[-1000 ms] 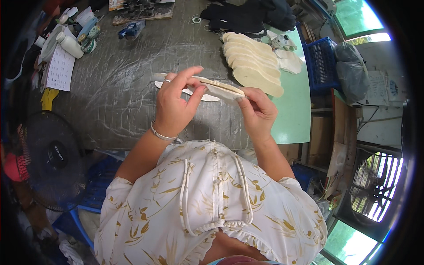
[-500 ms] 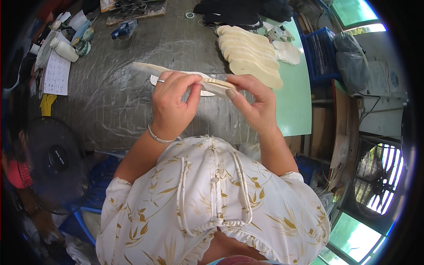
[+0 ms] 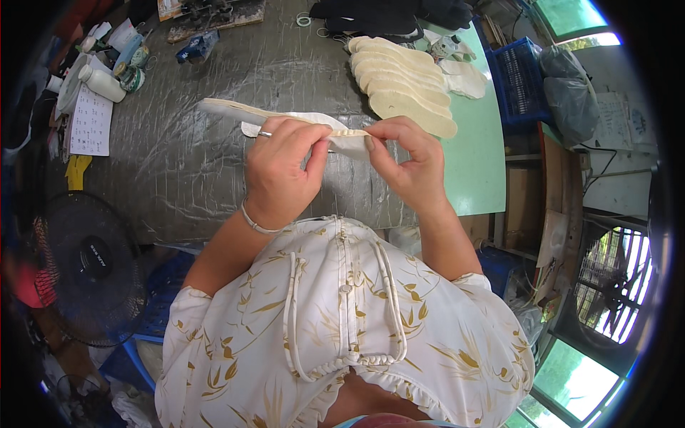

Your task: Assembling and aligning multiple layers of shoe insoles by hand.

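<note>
Both hands, left hand and right hand, pinch a cream insole with clenched fingers above the counter, stacked insoles nearby.

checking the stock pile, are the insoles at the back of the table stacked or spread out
Stacked: the cream insoles overlap one another in a fanned pile on the table, beside the blue crate.

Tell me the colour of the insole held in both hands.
Cream, or pale beige: the insole shows best in the head view, pinched between the left hand and right hand.
</note>
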`<state>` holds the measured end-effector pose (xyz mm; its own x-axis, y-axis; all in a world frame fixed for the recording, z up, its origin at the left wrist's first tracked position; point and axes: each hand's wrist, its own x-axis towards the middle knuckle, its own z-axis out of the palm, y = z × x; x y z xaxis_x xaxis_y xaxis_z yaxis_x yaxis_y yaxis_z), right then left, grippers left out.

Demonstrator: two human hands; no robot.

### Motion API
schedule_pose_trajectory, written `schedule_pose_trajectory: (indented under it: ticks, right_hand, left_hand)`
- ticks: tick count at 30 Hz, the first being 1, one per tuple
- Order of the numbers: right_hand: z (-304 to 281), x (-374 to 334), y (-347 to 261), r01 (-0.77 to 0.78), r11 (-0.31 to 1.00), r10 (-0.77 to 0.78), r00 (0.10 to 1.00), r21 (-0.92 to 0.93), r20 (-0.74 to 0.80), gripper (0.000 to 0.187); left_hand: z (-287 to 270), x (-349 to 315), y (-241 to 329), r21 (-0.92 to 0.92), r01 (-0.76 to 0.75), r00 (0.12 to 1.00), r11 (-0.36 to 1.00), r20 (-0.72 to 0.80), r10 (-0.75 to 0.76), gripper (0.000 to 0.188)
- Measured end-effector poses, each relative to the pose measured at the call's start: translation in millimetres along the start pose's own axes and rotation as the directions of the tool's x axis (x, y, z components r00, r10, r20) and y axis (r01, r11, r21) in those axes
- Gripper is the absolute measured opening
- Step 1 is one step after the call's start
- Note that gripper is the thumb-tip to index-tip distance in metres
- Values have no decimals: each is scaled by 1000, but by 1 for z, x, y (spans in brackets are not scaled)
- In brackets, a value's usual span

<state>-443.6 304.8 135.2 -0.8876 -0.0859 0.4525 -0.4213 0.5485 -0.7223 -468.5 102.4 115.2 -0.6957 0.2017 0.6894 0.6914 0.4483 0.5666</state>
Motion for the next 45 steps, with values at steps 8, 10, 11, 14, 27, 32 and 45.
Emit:
schedule_pose_trajectory:
  ticks: [8,10,11,14,27,32,45]
  right_hand:
    - [7,8,-6,107,993,-103,991,-52,86,18]
    - [6,8,-3,194,971,-188,981,-138,57,12]
    - [5,6,-2,200,971,-196,980,-135,43,13]
    - [0,2,2,232,965,-231,973,-120,26,17]
    - [-19,-14,17,136,991,-136,990,3,32,17]
    - [-20,-19,21,104,992,-107,993,71,41,16]
    - [-27,-31,28,80,994,-84,995,70,55,16]
  left_hand:
    - [11,0,0,54,-111,993,992,34,109,31]
    - [14,-1,0,66,-120,993,991,25,119,35]
    - [13,-1,0,13,-100,995,995,18,100,39]
    - [6,-4,-5,-65,-148,984,987,88,153,49]
    - [-7,7,-23,-26,-218,951,976,218,218,27]
    - [0,9,-20,-107,-137,962,985,223,158,22]
    - [6,2,-17,-135,-190,951,972,220,217,18]
